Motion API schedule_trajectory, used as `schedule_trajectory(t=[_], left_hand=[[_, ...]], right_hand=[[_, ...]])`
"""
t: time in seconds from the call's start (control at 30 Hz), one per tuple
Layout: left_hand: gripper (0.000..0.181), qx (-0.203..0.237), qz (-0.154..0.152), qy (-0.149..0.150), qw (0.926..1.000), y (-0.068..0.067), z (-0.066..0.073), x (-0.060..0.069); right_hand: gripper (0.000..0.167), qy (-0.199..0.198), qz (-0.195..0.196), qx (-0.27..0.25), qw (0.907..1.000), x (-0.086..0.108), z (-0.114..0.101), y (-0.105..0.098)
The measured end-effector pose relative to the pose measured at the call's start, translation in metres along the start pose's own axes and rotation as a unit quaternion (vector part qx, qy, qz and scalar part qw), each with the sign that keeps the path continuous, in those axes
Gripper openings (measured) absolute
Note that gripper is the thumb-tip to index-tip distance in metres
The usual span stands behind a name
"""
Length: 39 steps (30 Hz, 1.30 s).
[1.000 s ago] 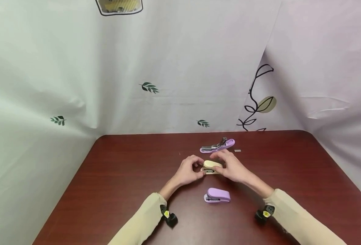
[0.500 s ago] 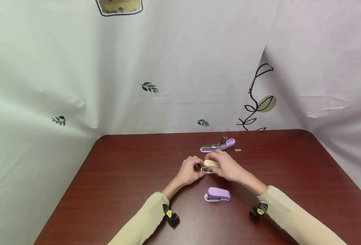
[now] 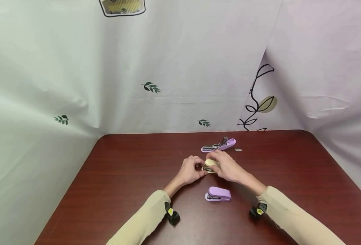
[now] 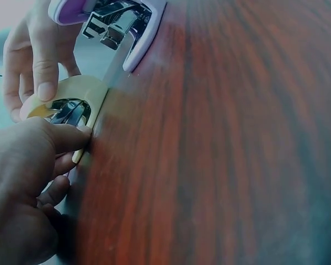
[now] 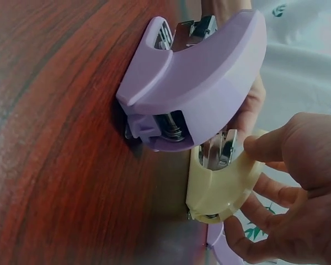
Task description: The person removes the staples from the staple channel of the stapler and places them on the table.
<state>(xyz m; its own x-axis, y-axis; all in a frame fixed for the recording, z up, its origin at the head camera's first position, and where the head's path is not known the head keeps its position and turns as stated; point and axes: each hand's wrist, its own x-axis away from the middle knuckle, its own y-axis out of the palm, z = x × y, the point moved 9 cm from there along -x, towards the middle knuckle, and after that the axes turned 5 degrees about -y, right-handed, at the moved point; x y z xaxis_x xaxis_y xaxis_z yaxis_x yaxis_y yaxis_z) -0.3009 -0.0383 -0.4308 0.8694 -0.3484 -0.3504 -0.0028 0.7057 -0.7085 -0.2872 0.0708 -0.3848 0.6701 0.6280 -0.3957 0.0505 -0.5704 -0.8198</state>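
Note:
A pale yellow stapler (image 3: 212, 163) stands on the table between both hands, its metal magazine showing below the raised cover. At its front end my left hand (image 3: 190, 171) pinches the base, the thumb (image 4: 71, 137) lying along it in the left wrist view. From the right, my right hand (image 3: 227, 166) grips the cover with the thumb on the near side and fingers on the far side. Nearer to me sits a closed purple stapler (image 3: 218, 194), large in the right wrist view. The left fingertips are partly hidden behind the yellow stapler.
Beyond the hands lies another purple stapler (image 3: 218, 146), spread wide with its metal parts exposed. A small strip of staples (image 3: 238, 150) is to its right. The dark red wooden table (image 3: 122, 190) meets a white patterned curtain (image 3: 174, 85) at the back.
My right hand has shifted left along the yellow stapler, covering more of its cover, then stayed nearly still. My left hand keeps its place at the front end. Both purple staplers have not moved.

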Motion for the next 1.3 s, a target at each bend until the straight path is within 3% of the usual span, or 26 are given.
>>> schedule_trajectory(t=[0.33,0.53,0.9,1.3], left_hand=[[0.019,0.0,-0.003,0.007,1.0,0.006,0.002,-0.003],[0.019,0.008,0.005,0.007,0.9999,0.001,0.001,-0.003],[0.018,0.012,-0.006,-0.01,0.9999,0.003,-0.004,-0.001],[0.017,0.012,-0.007,-0.016,0.9998,0.004,-0.004,-0.001]], right_hand=[[0.028,-0.017,0.018,-0.002,0.9997,0.006,0.002,-0.005],[0.03,-0.031,0.051,-0.051,0.9969,0.008,0.004,-0.019],[0.035,0.001,0.068,-0.105,0.9921,0.022,0.022,-0.025],[0.038,0.008,0.109,-0.12,0.9867,0.039,0.032,-0.029]])
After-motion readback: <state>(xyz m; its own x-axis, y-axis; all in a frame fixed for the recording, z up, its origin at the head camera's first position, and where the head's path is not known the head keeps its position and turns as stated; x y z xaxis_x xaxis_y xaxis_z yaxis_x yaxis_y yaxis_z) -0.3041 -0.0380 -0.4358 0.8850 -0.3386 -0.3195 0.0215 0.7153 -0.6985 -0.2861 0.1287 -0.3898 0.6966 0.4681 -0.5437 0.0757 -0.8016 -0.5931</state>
